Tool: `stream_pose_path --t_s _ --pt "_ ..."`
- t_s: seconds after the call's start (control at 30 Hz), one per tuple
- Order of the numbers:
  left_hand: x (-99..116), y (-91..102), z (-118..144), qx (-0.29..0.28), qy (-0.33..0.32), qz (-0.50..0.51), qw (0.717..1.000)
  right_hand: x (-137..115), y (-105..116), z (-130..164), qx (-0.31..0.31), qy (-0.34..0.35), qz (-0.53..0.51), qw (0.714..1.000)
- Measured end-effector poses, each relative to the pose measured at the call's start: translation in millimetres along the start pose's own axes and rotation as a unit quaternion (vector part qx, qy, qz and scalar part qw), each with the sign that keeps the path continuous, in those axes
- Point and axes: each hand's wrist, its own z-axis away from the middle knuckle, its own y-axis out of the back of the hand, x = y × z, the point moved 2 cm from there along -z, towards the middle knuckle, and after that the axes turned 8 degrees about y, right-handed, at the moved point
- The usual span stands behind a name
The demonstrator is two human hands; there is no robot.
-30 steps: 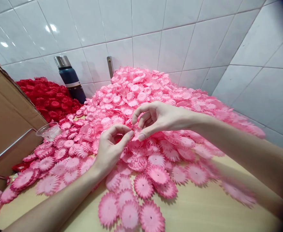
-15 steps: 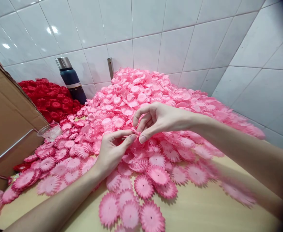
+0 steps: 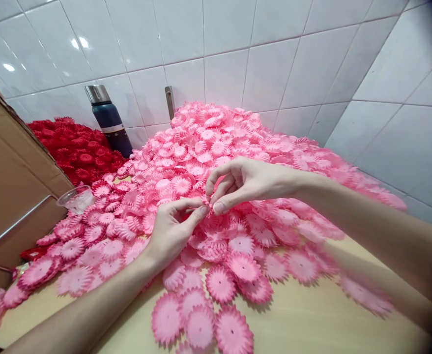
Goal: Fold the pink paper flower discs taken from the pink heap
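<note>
My left hand (image 3: 175,223) is closed, thumb and forefinger pinching a small pink petal piece (image 3: 208,201) in front of the heap. From the right, my right hand (image 3: 240,186) meets it, its thumb and fingertips closed at the edge of the same piece. Most of that piece is hidden by the fingers. Behind and below both hands spreads a large heap of pink fringed petal discs (image 3: 216,135). Nearer to me, several loose discs (image 3: 220,284) with small centre holes lie flat on the pale table (image 3: 311,314).
At the left stands a cardboard box (image 3: 13,162), with a clear plastic cup (image 3: 76,199) beside it. A dark blue bottle (image 3: 109,118) rises between the pink heap and a red petal pile (image 3: 77,152). White wall tiles (image 3: 226,73) close off the back.
My right fingertips have come slightly closer to the piece in my left hand. The left hand has hardly moved. The whole view has shifted very slightly.
</note>
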Motion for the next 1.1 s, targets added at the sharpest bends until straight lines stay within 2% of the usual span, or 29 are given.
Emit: stream_pose_path --t_s 0.43,0.8,0.97,1.1 --pt "-2.0 -0.6 0.7 -0.005 0.007 -0.006 1.000 2.3 3.7 1.9 -0.032 -0.008 -0.043 0.999" --pt "-2.7 0.8 0.1 -0.031 0.026 -0.004 0.999 -10.4 -10.6 -2.0 0.072 -0.016 0.133 0.988" --pt "0.1 0.8 0.7 0.016 0.022 -0.010 1.000 -15.7 -9.2 0.6 0.076 -0.010 0.147 0.986" --pt "2.9 -0.2 3.0 0.023 -0.006 -0.013 1.000 -19.1 -6.1 2.2 0.079 -0.007 0.169 0.982"
